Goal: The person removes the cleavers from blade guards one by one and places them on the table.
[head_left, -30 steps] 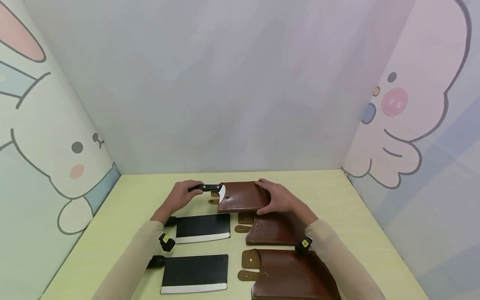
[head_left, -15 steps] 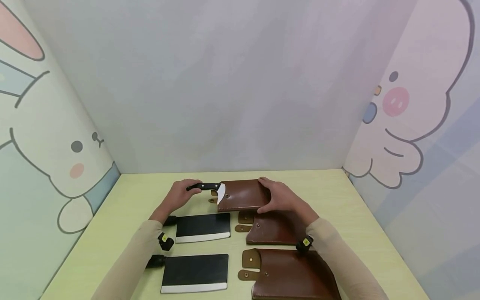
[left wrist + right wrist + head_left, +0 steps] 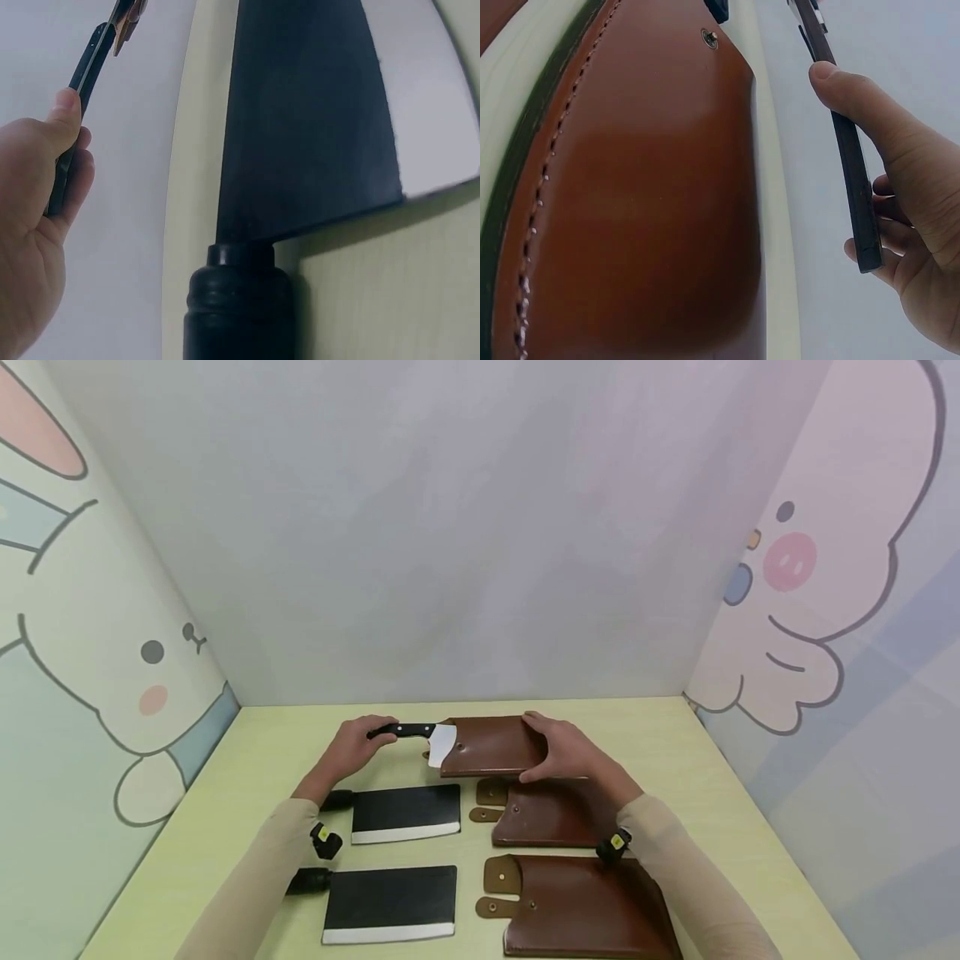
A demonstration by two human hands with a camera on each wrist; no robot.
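My left hand [image 3: 349, 747] grips the black riveted handle of a cleaver [image 3: 442, 746]. Only a strip of its silver blade shows; a brown leather sheath [image 3: 491, 746] hides the rest. From the right, my right hand [image 3: 568, 750] holds that sheath's closed end between thumb and fingers. Sheath and knife are lifted above the table, as the right wrist view shows the sheath [image 3: 847, 165] edge-on. Below my left hand lies a black-bladed cleaver [image 3: 405, 815], large in the left wrist view. A second brown sheath [image 3: 555, 814] lies below my right hand.
Nearer on the pale yellow table [image 3: 187, 852] lie another black cleaver [image 3: 390, 906] and, right of it, a larger brown sheath [image 3: 592, 906] with two snap straps. A grey wall [image 3: 450, 568] stands behind the table, with cartoon-printed walls at both sides.
My left hand has drawn slightly left with the cleaver, and more blade shows outside the sheath. My right hand and the sheath have shifted slightly right and up in the head view.
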